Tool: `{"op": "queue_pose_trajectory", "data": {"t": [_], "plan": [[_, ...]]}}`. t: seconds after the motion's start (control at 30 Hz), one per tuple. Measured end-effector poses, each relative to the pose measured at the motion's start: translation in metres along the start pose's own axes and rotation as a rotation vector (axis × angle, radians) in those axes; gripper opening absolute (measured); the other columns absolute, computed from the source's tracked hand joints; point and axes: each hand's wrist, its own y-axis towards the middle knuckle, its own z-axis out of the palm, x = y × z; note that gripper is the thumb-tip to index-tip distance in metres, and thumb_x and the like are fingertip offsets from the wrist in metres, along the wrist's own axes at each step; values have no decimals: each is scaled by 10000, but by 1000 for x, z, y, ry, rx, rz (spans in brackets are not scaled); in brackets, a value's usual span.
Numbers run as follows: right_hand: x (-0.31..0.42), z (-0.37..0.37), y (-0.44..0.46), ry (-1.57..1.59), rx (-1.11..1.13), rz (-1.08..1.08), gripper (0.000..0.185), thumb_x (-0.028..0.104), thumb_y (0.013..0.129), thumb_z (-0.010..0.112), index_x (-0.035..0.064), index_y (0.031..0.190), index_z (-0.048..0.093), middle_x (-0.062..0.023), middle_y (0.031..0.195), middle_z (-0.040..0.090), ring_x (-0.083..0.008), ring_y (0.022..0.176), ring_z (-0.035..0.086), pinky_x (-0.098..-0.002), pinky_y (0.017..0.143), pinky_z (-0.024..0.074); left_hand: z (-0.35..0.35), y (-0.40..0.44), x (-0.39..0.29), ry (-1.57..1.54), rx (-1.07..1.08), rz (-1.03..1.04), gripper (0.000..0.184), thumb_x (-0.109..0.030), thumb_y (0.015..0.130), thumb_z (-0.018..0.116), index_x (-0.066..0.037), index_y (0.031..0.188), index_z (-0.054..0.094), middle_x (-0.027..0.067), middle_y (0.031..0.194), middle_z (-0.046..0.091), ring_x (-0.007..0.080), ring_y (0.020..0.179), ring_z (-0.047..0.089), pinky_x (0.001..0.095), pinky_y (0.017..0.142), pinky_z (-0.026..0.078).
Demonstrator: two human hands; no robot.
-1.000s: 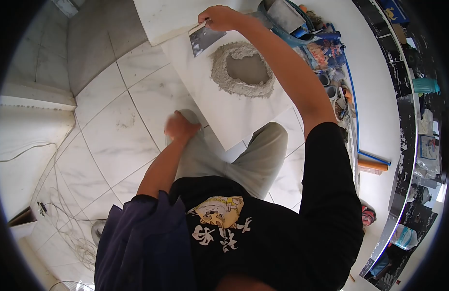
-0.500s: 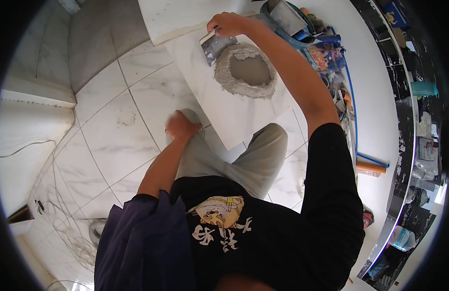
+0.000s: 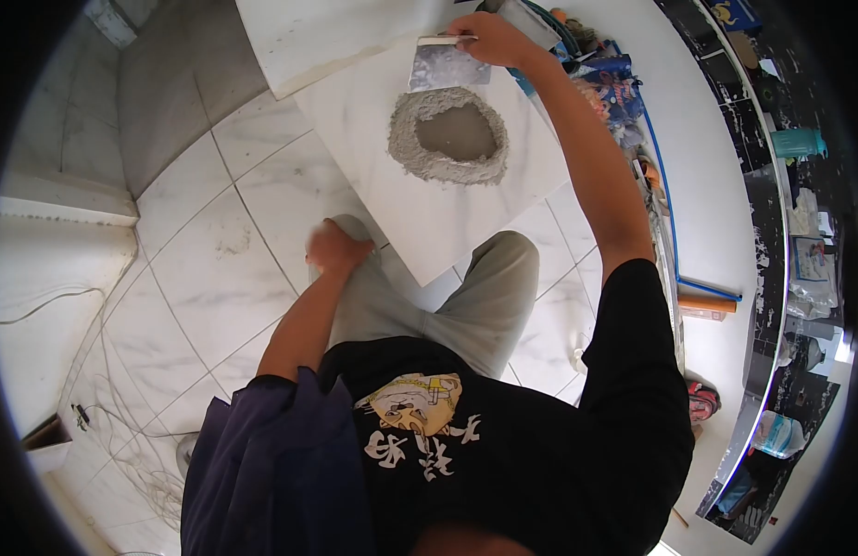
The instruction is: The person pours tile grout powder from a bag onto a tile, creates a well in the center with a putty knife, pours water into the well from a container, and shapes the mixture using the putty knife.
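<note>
My right hand (image 3: 492, 39) is closed on the pale back edge of a wide scraper (image 3: 450, 65), whose grey blade is smeared. The blade is just beyond the far rim of a ring of grey cement mix (image 3: 410, 153). Murky water (image 3: 459, 132) pools in the hollow of that ring. Under the mix lies a large white marbled slab (image 3: 424, 222), one corner pointing toward me. My left hand (image 3: 338, 248) rests on my left knee; its fingers are blurred, so their shape is unclear.
A bucket (image 3: 531, 23) stands beyond my right forearm, with a blue printed bag (image 3: 619, 88) and assorted tools near it. White floor tiles (image 3: 197, 250) extend to the left. Loose cable (image 3: 137, 454) lies at lower left. A cluttered dark shelf (image 3: 772, 269) runs along the right.
The scraper has moved from the left side of the cement ring to its far side and turned, its blade now facing me. My left hand stays on the knee. The view has shifted slightly.
</note>
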Motion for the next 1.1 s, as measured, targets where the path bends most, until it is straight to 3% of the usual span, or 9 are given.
{"op": "queue_pose_trajectory", "data": {"t": [0.13,0.2,0.23,0.3,0.43,0.5,0.93,1.1], "plan": [[-79,11,-27,-167,-123,254,322,183,809,631,103,1105,731,-189,1031,716,-377,1004,679,-462,894,531,0,0,-1,2,-10,-6,1133,-607,622,794,-95,1502,296,261,1405,421,489,1233,501,569,966,432],[-100,20,-45,-85,-110,447,357,197,792,621,114,1120,735,-199,1067,707,-406,1048,662,-474,924,521,0,1,-1,1,-11,-4,1136,-603,621,797,-93,1503,294,262,1404,422,490,1232,502,571,964,434],[-112,29,-53,-86,-110,447,357,197,792,621,114,1120,735,-199,1067,707,-406,1048,662,-474,924,521,0,1,-1,3,-9,-1,1139,-599,620,800,-91,1504,291,263,1404,422,490,1231,504,573,963,437],[-128,44,-64,-124,-237,452,320,220,759,665,91,1042,739,-191,979,722,-363,906,698,-416,824,545,0,-1,-2,3,-19,-2,1137,-594,621,801,-90,1504,292,263,1403,423,491,1233,504,575,966,437],[-121,51,-68,-89,-289,463,337,223,761,663,96,1062,743,-193,987,725,-370,937,700,-421,851,547,1,-1,-3,14,-19,0,1137,-585,623,799,-91,1511,289,264,1406,423,499,1239,499,580,976,432],[-93,41,-65,-37,-209,502,383,187,769,621,112,1124,744,-196,1074,719,-397,1037,674,-466,921,532,2,-1,-3,11,-18,0,1139,-583,623,798,-92,1515,286,265,1408,421,503,1242,496,581,978,430],[-73,33,-84,13,-239,461,365,191,753,617,99,1076,760,-203,997,731,-409,966,693,-467,891,544,0,-6,-3,4,-24,7,1157,-607,623,796,-98,1525,281,254,1419,421,491,1256,491,573,974,427],[-59,13,-110,82,-325,435,338,234,763,671,93,1056,760,-181,978,741,-365,918,709,-416,837,553,0,-7,-3,17,-15,0,1153,-617,623,799,-107,1521,287,248,1427,423,481,1263,493,568,981,430]]}}
